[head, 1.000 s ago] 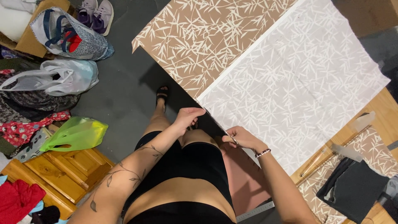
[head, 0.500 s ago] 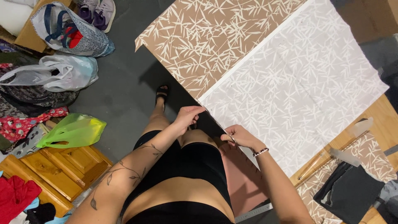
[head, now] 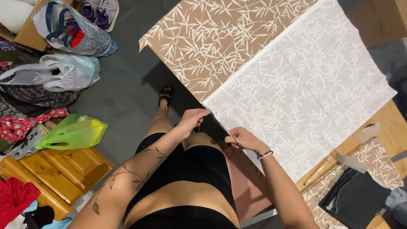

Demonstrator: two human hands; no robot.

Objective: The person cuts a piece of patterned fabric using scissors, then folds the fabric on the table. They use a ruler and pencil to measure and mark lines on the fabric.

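Note:
A large sheet of brown fabric with a pale leaf print (head: 220, 46) lies spread over a table, one half folded over to show its whitish reverse side (head: 305, 93). My left hand (head: 193, 120) pinches the near edge of the fabric at the corner of the fold. My right hand (head: 241, 140) grips the same edge a little further right, its wrist wearing a beaded bracelet. Both hands hold the cloth at the table's front edge, above my thighs.
Wooden table top (head: 394, 127) shows at right, with long wooden sticks (head: 330, 167), a dark cloth (head: 356, 199) and a printed fabric scrap. On the floor at left: bags (head: 68, 29), a white plastic bag (head: 55, 74), a green bag (head: 74, 131), a wooden panel (head: 59, 174), shoes.
My hands have stayed on the fabric's near edge, with only small shifts. The view has drifted slightly.

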